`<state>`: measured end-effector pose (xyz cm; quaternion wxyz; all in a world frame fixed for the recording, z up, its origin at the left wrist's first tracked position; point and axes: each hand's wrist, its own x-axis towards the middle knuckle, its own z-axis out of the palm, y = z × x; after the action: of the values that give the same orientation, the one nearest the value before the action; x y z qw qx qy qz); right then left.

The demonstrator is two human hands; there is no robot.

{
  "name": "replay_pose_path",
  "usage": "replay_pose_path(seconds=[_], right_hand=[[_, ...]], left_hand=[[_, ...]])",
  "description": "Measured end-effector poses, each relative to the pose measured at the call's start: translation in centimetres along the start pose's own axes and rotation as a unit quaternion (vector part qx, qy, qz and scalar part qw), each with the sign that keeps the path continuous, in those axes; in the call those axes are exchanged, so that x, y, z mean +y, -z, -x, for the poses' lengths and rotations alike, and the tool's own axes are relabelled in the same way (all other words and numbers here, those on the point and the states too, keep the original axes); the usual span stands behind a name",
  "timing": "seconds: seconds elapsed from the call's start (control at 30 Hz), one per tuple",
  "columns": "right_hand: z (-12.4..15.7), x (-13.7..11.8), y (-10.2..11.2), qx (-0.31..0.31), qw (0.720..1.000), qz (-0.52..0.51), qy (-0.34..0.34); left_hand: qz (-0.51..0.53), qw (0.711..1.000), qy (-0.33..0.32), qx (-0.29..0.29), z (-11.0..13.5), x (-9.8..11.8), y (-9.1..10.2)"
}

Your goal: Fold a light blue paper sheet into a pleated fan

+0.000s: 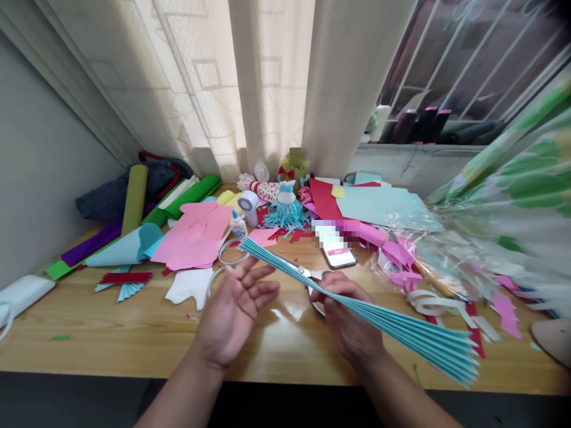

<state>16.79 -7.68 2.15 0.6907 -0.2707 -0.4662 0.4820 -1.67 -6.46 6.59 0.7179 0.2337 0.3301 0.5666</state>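
A pleated strip of light-blue paper [357, 303] runs diagonally across the view, fanned wide at the lower right and narrowing to the upper left. My right hand [345, 318] is shut on its middle. My left hand [234, 312] lies palm up with fingers spread, its fingertips just under the narrow end. Behind the strip are silver scissors [297, 268], partly hidden by the paper and my right hand. A white paper cutout [190, 286] lies left of my left hand.
The wooden table [111, 333] holds pink sheets [194, 236], a glue bottle [238, 224], a blue paper figure [285, 214], a phone [335, 252], crumpled cellophane [401, 255], and paper rolls at the left. Curtains and a barred window stand behind; patterned fabric [517, 190] hangs right.
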Motion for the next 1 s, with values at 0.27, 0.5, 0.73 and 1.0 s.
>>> replay_pose_path(seconds=[0.27, 0.5, 0.73, 1.0], right_hand=[[0.3, 0.8, -0.9, 0.018, 0.996, -0.059, -0.06], [0.6, 1.1, -0.3, -0.006, 0.993, -0.079, -0.083], [0.5, 1.2, -0.5, 0.011, 0.992, -0.077, -0.1], [0.6, 0.9, -0.1, 0.002, 0.993, -0.052, -0.109]], left_hand=[[-0.027, 0.998, 0.037, 0.034, 0.7, -4.4, -3.2], [-0.003, 0.998, 0.064, 0.028, 0.7, -4.2, -3.3], [-0.042, 0.994, 0.098, 0.007, 0.9, -4.4, -3.3], [-0.075, 0.988, 0.126, -0.057, 1.1, -4.4, -2.9]])
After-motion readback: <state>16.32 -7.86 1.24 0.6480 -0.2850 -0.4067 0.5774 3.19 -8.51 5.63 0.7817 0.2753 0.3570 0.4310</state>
